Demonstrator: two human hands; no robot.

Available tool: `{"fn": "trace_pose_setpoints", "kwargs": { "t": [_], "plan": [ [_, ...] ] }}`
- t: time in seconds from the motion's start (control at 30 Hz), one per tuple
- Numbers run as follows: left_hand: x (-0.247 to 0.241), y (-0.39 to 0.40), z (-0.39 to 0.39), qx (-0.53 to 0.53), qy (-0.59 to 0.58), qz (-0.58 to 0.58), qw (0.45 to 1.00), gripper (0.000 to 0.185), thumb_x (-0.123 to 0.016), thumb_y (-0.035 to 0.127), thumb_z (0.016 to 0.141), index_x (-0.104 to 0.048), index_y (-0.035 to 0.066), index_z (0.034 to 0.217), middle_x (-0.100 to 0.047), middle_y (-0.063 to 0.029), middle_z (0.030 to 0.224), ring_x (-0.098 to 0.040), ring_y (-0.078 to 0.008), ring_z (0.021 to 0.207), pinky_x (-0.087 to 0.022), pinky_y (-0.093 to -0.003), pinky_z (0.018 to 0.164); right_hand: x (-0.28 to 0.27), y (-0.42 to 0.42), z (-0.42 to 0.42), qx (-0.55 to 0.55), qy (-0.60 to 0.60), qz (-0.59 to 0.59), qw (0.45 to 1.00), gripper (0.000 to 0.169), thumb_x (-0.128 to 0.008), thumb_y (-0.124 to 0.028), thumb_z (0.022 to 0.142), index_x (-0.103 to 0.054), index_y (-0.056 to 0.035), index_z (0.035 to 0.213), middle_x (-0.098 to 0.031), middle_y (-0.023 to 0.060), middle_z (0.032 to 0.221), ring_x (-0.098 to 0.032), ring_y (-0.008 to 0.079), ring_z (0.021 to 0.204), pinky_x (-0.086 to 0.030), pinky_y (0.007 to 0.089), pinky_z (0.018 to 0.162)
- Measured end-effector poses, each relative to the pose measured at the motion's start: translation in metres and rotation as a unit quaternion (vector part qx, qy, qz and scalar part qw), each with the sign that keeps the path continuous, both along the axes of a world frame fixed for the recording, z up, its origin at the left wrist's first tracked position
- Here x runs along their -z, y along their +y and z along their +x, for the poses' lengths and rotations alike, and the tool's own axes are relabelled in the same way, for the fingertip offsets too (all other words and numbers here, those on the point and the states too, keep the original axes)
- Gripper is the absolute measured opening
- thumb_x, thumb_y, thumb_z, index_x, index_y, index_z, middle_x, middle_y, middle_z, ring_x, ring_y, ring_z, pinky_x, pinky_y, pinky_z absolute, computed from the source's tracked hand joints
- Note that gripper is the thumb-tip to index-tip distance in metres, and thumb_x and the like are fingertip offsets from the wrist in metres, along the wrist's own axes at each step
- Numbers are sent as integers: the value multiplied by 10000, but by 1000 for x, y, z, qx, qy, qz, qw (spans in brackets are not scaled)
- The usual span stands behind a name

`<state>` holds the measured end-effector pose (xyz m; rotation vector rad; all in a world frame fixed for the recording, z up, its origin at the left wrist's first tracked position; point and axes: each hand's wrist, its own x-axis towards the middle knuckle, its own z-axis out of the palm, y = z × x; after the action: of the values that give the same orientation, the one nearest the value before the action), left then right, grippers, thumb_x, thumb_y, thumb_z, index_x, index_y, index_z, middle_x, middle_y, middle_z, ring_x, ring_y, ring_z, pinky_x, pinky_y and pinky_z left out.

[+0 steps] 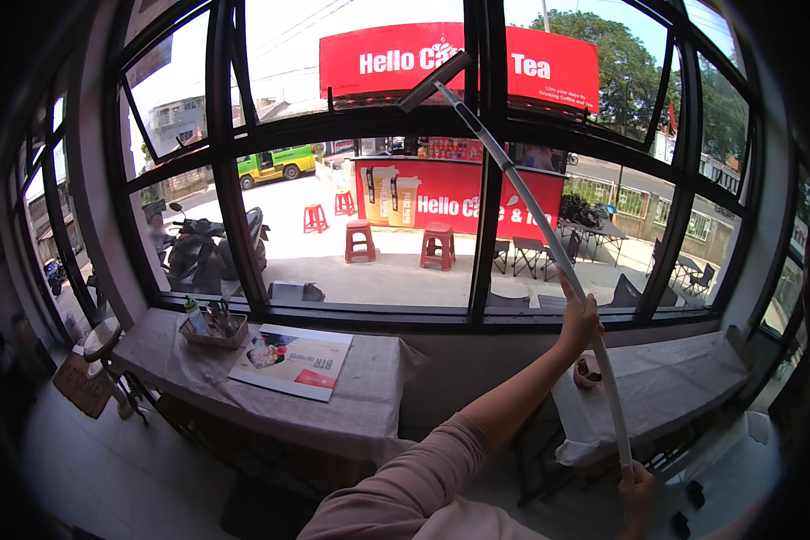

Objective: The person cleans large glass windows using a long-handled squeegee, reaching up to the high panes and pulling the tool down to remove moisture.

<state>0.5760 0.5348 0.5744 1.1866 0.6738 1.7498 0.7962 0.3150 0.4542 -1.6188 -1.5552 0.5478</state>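
Note:
A window squeegee (439, 79) on a long grey pole (530, 202) slants up from the lower right. Its wide head lies tilted against the upper window pane (280, 61), close to the black middle frame post (484, 169). My left hand (580, 320) grips the pole about halfway along, with the arm stretched out in a ribbed sleeve. Lower down, near the bottom right, my right hand (636, 480) is closed around the pole's lower part. The pole's bottom end is hidden behind or below that hand.
Below the window stand two cloth-covered tables: the left table (371, 364) bears a basket (216, 331) of bottles and utensils and a printed board (293, 361); the right table (682, 378) holds a small bowl (587, 371). A round stool (102, 337) stands left. Outside are a motorbike (209, 246) and red stools (437, 244).

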Motion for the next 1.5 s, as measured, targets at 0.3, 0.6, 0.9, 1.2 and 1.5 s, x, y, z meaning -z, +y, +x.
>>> {"fn": "trace_pose_setpoints", "kwargs": {
  "t": [0.3, 0.6, 0.9, 1.2, 1.5],
  "plan": [
    [12, 6, -45, -105, 52, -25, 993, 732, -389, 96, 838, 106, 232, 1360, -502, -108, 604, -477, -161, 384, -442, -299, 346, 80, 50, -36, -160, 233, -19, 959, 345, -509, -352, 870, -568, -13, 840, -400, -48, 489, -385, 17, 422, -260, 196, 373],
    [-57, 25, -131, -197, 126, 32, 972, 747, -401, 69, 808, 67, 214, 1371, -491, -98, 655, -468, -142, 383, -430, -272, 324, 29, 86, -142, -245, 273, -77, 927, 376, -395, -380, 911, -527, -31, 955, -426, -8, 508, -398, 46, 385, -315, 193, 347],
    [-12, 4, -196, -179, 156, -13, 971, 759, -429, 68, 807, 38, 262, 1373, -546, -144, 708, -481, -160, 405, -432, -283, 355, 94, 69, -239, -190, 297, -139, 925, 460, -403, -472, 880, -504, -44, 747, -408, -10, 483, -399, 63, 379, -305, 211, 346],
    [69, -34, -277, 124, -75, -13, 989, 700, -399, 95, 876, 23, 385, 1354, -406, -46, 597, -400, -106, 389, -376, -236, 323, 207, -9, -334, -148, 429, -261, 852, 297, -574, -312, 822, -492, -91, 641, -417, -30, 469, -321, 61, 361, -253, 233, 342],
    [74, -88, -318, 222, -129, -49, 965, 592, -377, 209, 925, -27, 439, 1343, -361, -5, 572, -327, -80, 387, -312, -208, 348, 229, -59, -388, -281, 99, -7, 954, 138, -485, -155, 805, -479, -60, 705, -377, 125, 468, -382, 289, 404, -346, 398, 402]
  ]
}}
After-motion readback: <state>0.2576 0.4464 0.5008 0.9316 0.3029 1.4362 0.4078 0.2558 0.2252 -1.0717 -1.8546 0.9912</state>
